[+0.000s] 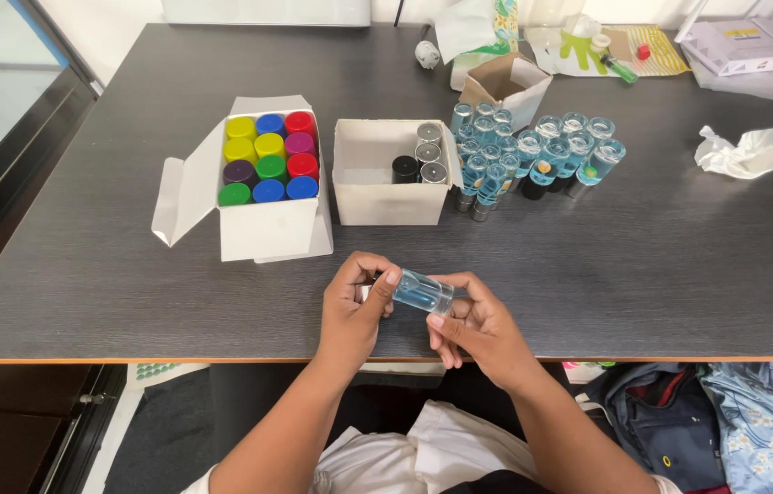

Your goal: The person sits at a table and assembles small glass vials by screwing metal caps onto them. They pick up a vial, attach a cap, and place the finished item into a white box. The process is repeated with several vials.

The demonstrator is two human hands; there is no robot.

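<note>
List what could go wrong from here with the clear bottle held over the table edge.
1. The clear bottle of blue liquid is pinched only by fingertips of the left hand and right hand close to the table's front edge; a slip could drop it into the lap.
2. The upright bottles stand tightly packed beyond; a careless reach might topple several.
3. The open white box sits close to them and could get nudged.

Single head view, looking steeply down and forward over the dark surface (pixel 661 274), close to the near edge, far edge visible.
</note>
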